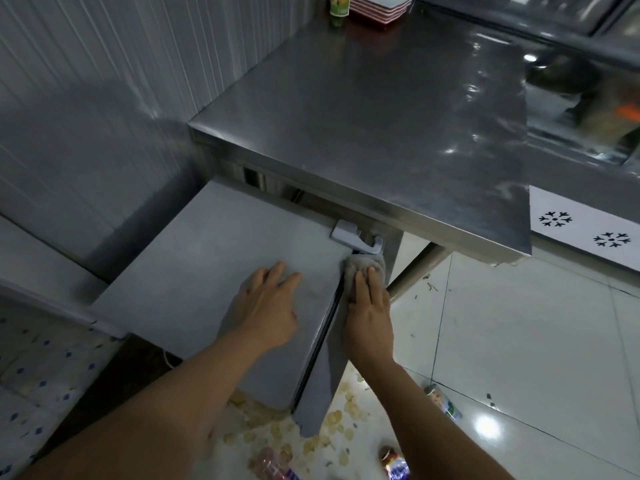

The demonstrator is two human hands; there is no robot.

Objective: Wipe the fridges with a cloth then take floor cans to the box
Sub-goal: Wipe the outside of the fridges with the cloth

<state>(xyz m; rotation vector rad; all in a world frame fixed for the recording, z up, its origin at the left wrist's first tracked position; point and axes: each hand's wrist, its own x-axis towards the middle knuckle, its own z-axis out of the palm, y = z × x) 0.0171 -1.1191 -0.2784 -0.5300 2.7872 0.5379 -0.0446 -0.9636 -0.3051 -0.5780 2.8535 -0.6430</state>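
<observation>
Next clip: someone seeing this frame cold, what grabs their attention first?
Two bare arms reach into the middle: the left hand lies flat on the grey fridge top, and the right hand presses a grey cloth against its front edge, just below the latch. Next comes the mess on the white tile floor below: scattered chips and cans.

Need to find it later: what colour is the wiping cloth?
Light grey cloth, seen in the head view.
</observation>
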